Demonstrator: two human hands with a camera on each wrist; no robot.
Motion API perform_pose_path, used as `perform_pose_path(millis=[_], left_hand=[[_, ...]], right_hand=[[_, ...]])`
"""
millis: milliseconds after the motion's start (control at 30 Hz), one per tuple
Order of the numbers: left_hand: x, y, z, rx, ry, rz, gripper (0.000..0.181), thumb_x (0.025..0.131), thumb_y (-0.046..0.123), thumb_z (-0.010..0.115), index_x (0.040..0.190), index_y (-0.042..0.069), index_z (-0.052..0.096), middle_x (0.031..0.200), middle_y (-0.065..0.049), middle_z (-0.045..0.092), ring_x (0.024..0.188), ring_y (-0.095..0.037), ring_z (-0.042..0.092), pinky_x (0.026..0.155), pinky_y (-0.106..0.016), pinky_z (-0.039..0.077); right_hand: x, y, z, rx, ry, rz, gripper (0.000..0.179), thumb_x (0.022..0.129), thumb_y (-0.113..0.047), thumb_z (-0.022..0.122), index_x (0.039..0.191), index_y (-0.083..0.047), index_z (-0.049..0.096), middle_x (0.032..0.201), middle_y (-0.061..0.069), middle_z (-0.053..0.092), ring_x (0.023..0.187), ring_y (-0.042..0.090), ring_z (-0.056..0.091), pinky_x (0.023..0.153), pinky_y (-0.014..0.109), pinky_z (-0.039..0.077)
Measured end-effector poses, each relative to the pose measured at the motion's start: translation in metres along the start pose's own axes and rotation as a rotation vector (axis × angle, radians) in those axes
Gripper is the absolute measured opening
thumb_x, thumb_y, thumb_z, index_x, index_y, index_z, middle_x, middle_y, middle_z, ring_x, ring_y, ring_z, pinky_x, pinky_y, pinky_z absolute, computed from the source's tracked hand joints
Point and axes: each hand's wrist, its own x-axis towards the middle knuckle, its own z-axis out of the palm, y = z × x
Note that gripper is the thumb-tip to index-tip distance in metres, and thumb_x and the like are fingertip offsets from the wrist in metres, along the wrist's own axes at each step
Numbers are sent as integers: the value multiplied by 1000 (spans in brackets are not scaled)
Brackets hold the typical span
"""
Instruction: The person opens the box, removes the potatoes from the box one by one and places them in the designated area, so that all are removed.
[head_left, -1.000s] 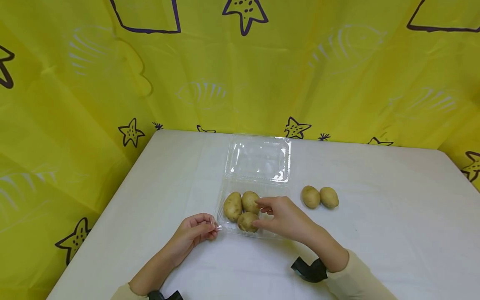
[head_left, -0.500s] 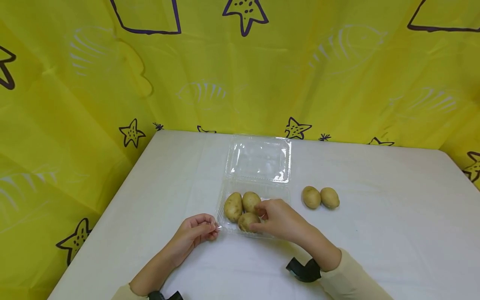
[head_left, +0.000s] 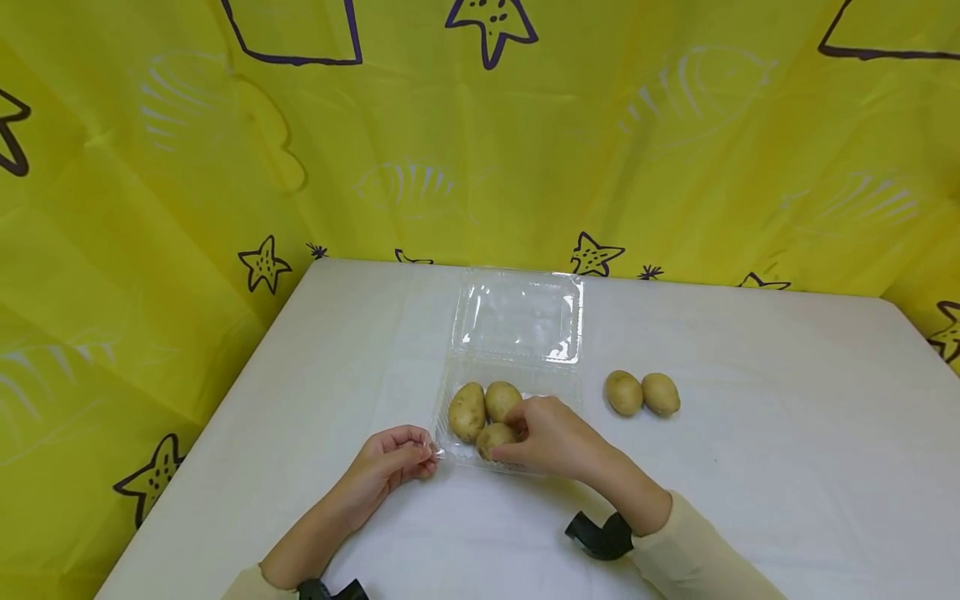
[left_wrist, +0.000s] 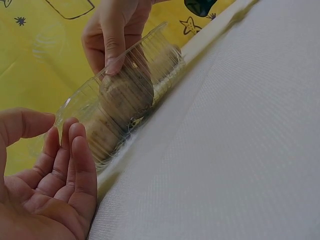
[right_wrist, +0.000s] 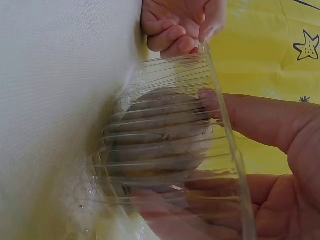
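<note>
A clear plastic clamshell container (head_left: 551,383) lies open on the table, its lid folded back. Two potatoes sit in its left half, an oblong one (head_left: 467,413) and a rounder one (head_left: 502,399) behind. My right hand (head_left: 551,438) reaches into the container and holds a third potato (head_left: 492,438) between thumb and fingers at the front. Through the ribbed wall, the right wrist view shows this potato (right_wrist: 165,135) with the thumb against it. My left hand (head_left: 392,463) pinches the container's front left corner; in the left wrist view, its thumb and fingertips meet the rim.
Two more potatoes, one (head_left: 623,392) beside the other (head_left: 661,394), lie on the white tablecloth (head_left: 787,433) right of the container. The lid (head_left: 519,315) reaches toward the yellow patterned curtain (head_left: 480,150) behind the table.
My right hand has shifted slightly left, its fingers closing in around the front potato. My left hand stays at the container's corner, and the two potatoes outside have not moved.
</note>
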Motion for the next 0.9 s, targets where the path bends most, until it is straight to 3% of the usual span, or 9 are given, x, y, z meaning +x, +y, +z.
perform_pose_path(millis=[367, 900], left_hand=[[0, 1, 0, -7, -1, -1, 4, 91, 6, 52, 91, 3, 55, 88, -6, 61, 82, -12, 59, 76, -24, 49], [0, 1, 1, -2, 17, -16, 4, 89, 6, 54, 90, 2, 55, 87, -7, 61, 82, -12, 59, 76, -24, 50]], right_hand=[[6, -3, 13, 1, 84, 73, 46, 67, -32, 80, 53, -15, 40, 49, -10, 26, 50, 6, 29, 44, 20, 21], [5, -2, 14, 35, 87, 86, 39, 68, -28, 80, 55, -14, 46, 49, -10, 30, 50, 6, 32, 43, 20, 24]])
